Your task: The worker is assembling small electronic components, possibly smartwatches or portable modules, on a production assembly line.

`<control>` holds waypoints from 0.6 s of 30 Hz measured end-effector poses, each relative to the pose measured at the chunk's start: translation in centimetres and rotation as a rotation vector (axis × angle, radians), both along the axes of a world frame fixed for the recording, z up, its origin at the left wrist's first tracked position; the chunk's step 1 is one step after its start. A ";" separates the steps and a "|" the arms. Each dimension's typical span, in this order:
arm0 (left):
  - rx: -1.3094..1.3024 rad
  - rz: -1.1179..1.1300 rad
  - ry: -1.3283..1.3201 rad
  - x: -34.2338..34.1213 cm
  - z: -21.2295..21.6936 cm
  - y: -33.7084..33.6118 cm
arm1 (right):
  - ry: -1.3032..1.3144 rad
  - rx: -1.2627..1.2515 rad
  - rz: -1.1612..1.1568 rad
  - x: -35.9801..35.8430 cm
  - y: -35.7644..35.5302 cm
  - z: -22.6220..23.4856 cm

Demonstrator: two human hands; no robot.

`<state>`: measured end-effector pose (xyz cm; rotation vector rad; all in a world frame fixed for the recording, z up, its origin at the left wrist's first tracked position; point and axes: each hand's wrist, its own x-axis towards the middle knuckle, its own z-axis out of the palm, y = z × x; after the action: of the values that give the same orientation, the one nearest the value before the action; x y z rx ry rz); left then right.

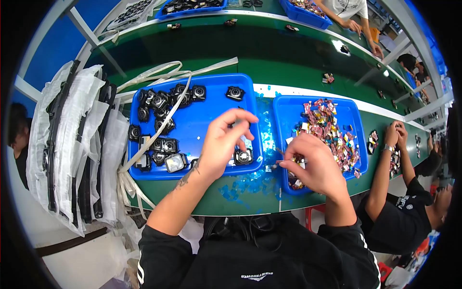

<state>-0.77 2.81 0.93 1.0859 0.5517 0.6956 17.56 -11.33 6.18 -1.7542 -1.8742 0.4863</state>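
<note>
My left hand (226, 139) hovers over the right end of a blue tray (192, 120), its fingers bent and apart with nothing visible in them. Just below its fingertips lies a black watch case (243, 156); more black watch cases (166, 101) lie in the left part of that tray. My right hand (313, 161) is above the near left edge of a second blue tray (361, 139). Its thumb and index finger are pinched on something small that I cannot make out. That tray holds a heap of small reddish, yellow and silver electronic parts (322, 120).
Blue film scraps (248, 185) litter the green bench (211, 204) between the trays. White straps (161, 130) cross the left tray beside stacked wrapped trays (72, 139). A green conveyor belt (192, 41) carries small parts beyond. A co-worker's hands (395, 132) are at the right.
</note>
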 end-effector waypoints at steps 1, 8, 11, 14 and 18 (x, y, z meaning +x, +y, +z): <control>0.147 -0.084 0.065 0.0 -0.2 -0.1 | -0.003 0.007 -0.005 0.1 -0.2 0.0; 0.441 -0.173 0.076 0.3 0.7 -3.0 | 1.076 -0.174 -0.215 -0.3 -0.9 -2.0; 0.445 -0.170 0.065 0.5 0.3 -3.0 | 1.104 -0.190 -0.202 -0.8 -0.7 -2.6; 0.453 -0.160 0.074 0.7 0.0 -2.9 | 0.954 -0.160 -0.225 -1.0 -0.8 -2.7; 0.476 -0.085 0.126 0.9 -0.1 -3.3 | 0.757 0.132 -0.272 -2.0 -0.3 -2.4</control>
<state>0.17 -0.49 0.86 1.5972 0.4537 0.7047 15.56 -11.67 3.73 -1.4224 -1.0966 0.7656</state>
